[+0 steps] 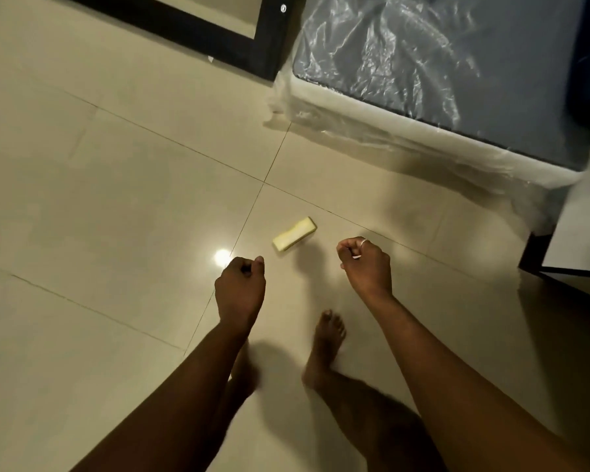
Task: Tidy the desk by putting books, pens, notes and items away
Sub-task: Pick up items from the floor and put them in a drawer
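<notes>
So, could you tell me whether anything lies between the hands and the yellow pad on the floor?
Nothing visible does. The yellow pad lies alone on bare floor, just ahead of the left hand and right hand.

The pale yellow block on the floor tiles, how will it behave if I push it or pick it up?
The pale yellow rectangular block lies flat on a broad face, so it probably won't roll or tip. The glossy beige floor tiles reflect light, so a push would likely make it slide. It looks small beside the hands, so it is probably light; whether stiff or soft, I cannot tell.
</notes>
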